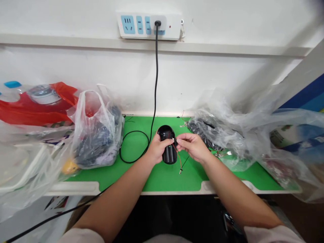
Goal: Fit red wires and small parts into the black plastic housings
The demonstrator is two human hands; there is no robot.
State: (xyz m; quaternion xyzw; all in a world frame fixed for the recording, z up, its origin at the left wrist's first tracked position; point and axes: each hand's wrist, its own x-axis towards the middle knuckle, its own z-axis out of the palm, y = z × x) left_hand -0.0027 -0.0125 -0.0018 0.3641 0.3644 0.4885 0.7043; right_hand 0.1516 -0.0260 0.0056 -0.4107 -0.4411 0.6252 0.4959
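My left hand grips a glossy black oval plastic housing by its left side, thumb laid across the front. Beside the thumb tip sits a small white connector. A thin red-orange wire runs down from the housing to a small light-coloured end piece hanging over the green mat. At the housing's right edge, my right hand is closed in a pinch. Whatever lies between those fingertips is too small to make out.
A green mat covers the bench. Black cable drops from a power strip and coils left of the housing. Full plastic bags crowd the left; another bag with dark parts lies right, loose small parts near it.
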